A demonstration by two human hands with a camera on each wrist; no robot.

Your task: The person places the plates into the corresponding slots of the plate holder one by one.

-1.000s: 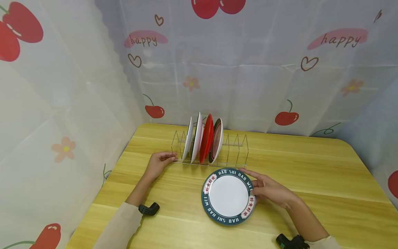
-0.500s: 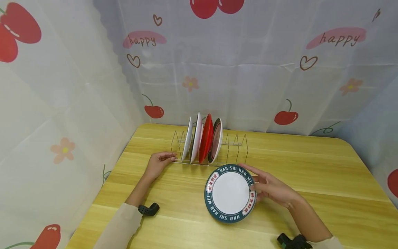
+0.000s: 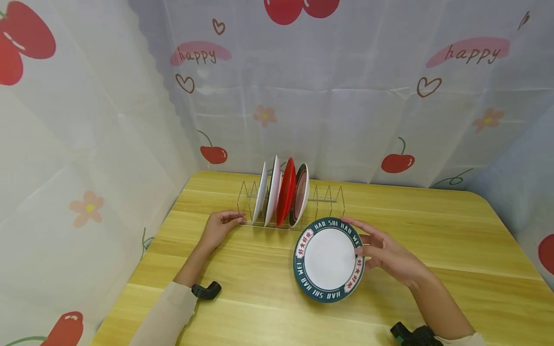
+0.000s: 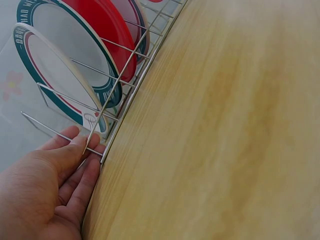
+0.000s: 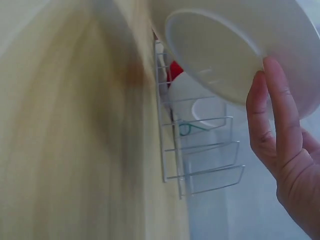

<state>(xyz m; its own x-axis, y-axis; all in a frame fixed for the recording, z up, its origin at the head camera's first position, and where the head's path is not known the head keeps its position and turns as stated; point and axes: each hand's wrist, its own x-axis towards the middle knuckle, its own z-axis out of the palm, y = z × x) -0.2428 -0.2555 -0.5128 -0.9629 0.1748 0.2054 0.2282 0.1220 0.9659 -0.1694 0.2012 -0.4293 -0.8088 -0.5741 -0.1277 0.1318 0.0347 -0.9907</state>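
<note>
My left hand [image 3: 220, 230] pinches the left end of a wire dish rack [image 4: 120, 107] between thumb and fingers. In my right hand [image 3: 391, 254] is a white plate [image 3: 330, 259] with a dark green lettered rim, gripped at its right edge and tilted in front of the rack. Its plain white underside, with fingers spread against it, shows in the right wrist view. Standing in the rack are a white plate [image 3: 260, 194], another white plate [image 3: 273, 192], a red plate [image 3: 286, 193] and a dark-patterned plate [image 3: 301, 196].
The rack's right-hand slots [image 3: 330, 194] stand between the patterned plate and its right end. Behind the wooden table [image 3: 242, 288] hangs a cherry-printed cloth [image 3: 337, 129], which also covers the left side.
My right hand has moved the green-rimmed plate up and to the right, nearer the rack. My left hand stays on the rack's end, and the racked plates stand as before.
</note>
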